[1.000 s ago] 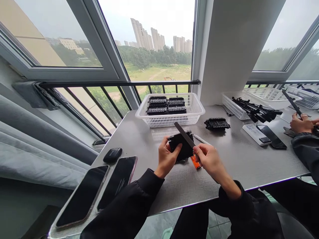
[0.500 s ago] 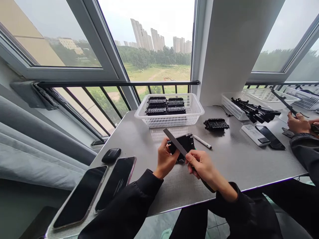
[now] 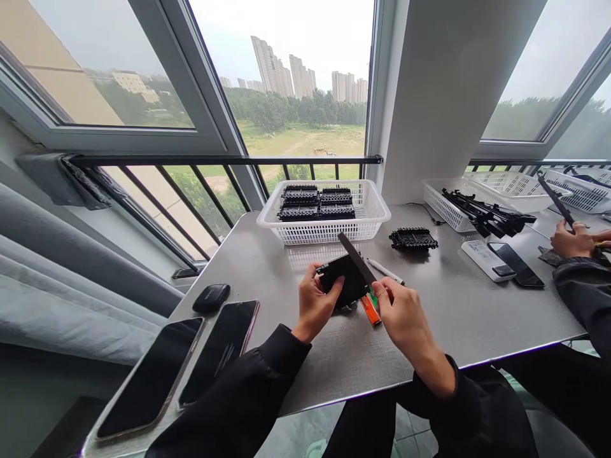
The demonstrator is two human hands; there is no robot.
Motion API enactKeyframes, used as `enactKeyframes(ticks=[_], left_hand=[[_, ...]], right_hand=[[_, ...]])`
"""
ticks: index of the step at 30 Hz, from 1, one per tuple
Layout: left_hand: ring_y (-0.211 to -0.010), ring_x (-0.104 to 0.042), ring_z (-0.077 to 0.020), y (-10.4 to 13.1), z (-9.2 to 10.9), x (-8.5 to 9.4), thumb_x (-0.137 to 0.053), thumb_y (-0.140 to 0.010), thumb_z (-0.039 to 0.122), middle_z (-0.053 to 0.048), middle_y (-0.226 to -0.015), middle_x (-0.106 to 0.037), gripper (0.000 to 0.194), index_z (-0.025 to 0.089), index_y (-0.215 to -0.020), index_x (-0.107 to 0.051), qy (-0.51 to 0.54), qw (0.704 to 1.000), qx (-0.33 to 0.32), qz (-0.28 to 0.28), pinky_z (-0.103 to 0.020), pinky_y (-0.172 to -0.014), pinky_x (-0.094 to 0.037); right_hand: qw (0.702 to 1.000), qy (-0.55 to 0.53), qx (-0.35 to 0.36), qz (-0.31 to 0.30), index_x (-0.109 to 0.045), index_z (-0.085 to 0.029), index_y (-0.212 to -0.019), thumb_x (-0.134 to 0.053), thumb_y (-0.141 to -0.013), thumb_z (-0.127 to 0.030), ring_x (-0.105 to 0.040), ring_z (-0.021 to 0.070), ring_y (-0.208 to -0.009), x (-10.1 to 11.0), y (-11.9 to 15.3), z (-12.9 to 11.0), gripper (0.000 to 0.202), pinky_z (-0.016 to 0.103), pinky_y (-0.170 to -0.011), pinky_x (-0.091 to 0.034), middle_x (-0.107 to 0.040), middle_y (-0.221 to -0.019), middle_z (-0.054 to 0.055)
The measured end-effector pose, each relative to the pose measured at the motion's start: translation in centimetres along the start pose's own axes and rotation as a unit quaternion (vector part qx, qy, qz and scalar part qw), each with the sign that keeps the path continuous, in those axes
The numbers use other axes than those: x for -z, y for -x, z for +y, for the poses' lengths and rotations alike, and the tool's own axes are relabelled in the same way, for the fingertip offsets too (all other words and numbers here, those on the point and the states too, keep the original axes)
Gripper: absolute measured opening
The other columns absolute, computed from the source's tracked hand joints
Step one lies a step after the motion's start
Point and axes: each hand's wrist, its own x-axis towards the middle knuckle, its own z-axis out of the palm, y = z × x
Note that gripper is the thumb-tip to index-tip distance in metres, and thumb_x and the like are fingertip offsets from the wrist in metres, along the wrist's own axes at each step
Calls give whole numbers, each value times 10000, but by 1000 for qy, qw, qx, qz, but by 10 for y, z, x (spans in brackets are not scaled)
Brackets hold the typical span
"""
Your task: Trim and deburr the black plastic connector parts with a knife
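Note:
My left hand (image 3: pixel 317 299) is closed around a black plastic part (image 3: pixel 344 285), thumb across its flat face, holding it tilted over the table. In my right hand (image 3: pixel 405 318) is a flat file (image 3: pixel 356 257), its dark blade slanting up and left along the part's right edge. Below that edge, near my right fingers, an orange and green object (image 3: pixel 370 310) lies partly hidden; its kind is unclear. Just behind it rests a white marker pen (image 3: pixel 386 271). Another black plastic part (image 3: pixel 413 238) sits farther back to the right.
A white basket (image 3: pixel 324 232) with several black parts stands by the window. Two phones (image 3: pixel 150 375) and a black case (image 3: pixel 211 298) lie on the left. At right are a white device (image 3: pixel 487 259), a phone (image 3: pixel 515 264), more baskets and a co-worker's hands (image 3: pixel 575 240).
The file has swung steeper and shifted right, from across the part's face to its right edge. My right hand has moved slightly right, and the orange object has come into view.

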Motion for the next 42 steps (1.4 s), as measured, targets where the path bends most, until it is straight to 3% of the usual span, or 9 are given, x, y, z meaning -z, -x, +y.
enactKeyframes(ticks=[2,10,16,21,26,30,34,39,42], left_hand=[[-516,-571,-121,-1,-1,1,-780,-663,267,63,-599,-596,338,222,-795,-472,-7,1000,-7,7,-204,-490,-423],[-509,-564,-124,3,-2,2,-786,-663,285,58,-588,-603,327,225,-797,-494,-26,999,-33,-10,-214,-491,-416],[-523,-590,-139,2,0,1,-773,-672,287,55,-588,-609,335,229,-783,-462,-13,1000,-18,-3,-225,-502,-451],[-527,-565,-109,-3,0,2,-777,-665,269,68,-596,-575,343,219,-772,-455,-2,1000,-18,19,-197,-502,-436],[-558,-585,-115,-8,-4,2,-803,-635,298,65,-667,-608,459,231,-916,-447,64,997,43,1,-212,-538,-484],[-612,-619,-131,-12,-7,3,-829,-583,282,63,-756,-636,699,281,-1113,-373,146,984,103,16,-248,-601,-526],[-617,-611,-118,-16,-11,4,-850,-543,272,64,-752,-623,680,260,-1049,-396,181,969,168,23,-224,-589,-501],[-554,-588,-96,-18,-15,7,-886,-495,299,60,-699,-617,613,215,-875,-413,150,968,200,16,-177,-491,-429],[-526,-600,-116,-18,-14,8,-881,-532,331,31,-679,-654,591,202,-928,-461,105,972,205,-34,-187,-453,-434]], right_hand=[[1000,0,-6,10,-516,-224,-677,-408,-957,-415,-468,146,-489,-2,2,-2,356,279,-528,-306,-548,-539,5],[980,-136,-34,-144,-519,-221,-670,-431,-946,-471,-452,124,-426,-18,2,5,382,258,-465,-314,-564,-529,-8],[996,-51,-9,-66,-488,-219,-631,-426,-948,-476,-467,136,-481,-5,0,3,413,268,-495,-303,-544,-534,2],[998,4,-11,57,-484,-217,-682,-391,-960,-482,-434,127,-478,4,-6,9,395,270,-503,-303,-520,-553,-4],[988,-145,-60,1,-543,-205,-802,-529,-868,-558,-463,103,-483,7,-13,19,359,234,-432,-330,-585,-707,14],[969,-211,-87,-91,-540,-209,-879,-736,-714,-481,-421,57,-441,0,-11,17,374,200,-373,-314,-585,-776,-14],[944,-272,-107,-154,-510,-207,-889,-770,-688,-410,-363,20,-373,-9,-9,13,387,181,-320,-282,-575,-765,-42],[940,-305,-113,-109,-507,-207,-917,-749,-714,-399,-348,10,-324,-8,-14,18,370,175,-286,-259,-594,-745,-43],[943,-309,-111,-57,-522,-209,-981,-754,-713,-421,-340,10,-321,-1,-19,26,413,176,-278,-278,-563,-723,-57]])
